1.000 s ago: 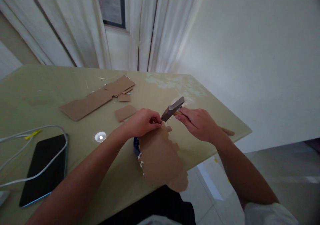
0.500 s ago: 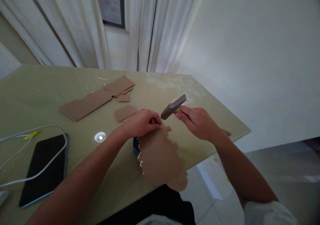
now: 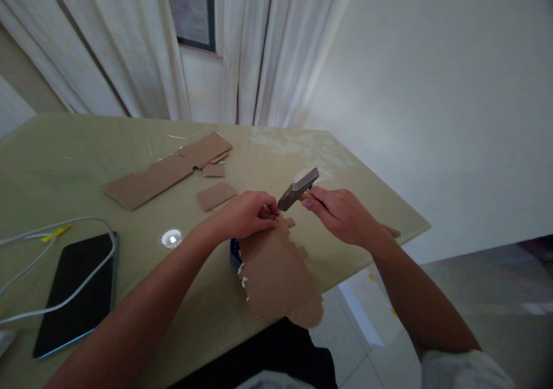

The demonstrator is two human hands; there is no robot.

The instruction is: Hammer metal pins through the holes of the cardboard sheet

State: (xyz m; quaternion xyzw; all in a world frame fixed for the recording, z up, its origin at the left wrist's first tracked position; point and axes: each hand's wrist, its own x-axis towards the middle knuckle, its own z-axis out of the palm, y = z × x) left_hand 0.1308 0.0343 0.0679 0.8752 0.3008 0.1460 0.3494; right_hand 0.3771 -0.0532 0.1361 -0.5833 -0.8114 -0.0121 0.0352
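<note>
Head view: R grip (image 3: 341,216) is tight round the hammer (image 3: 298,190), metal end just by L grip (image 3: 253,215). L fingers bend at far end of cardbd (image 3: 276,279); can't tell if they pinch sth. Cardbd pokes past counter's (image 3: 367,187) near edge.

Pale curtains (image 3: 129,37) hang beyond the far edge of the table (image 3: 268,170), and a white cable (image 3: 47,309) crosses a black tablet (image 3: 80,259).
</note>
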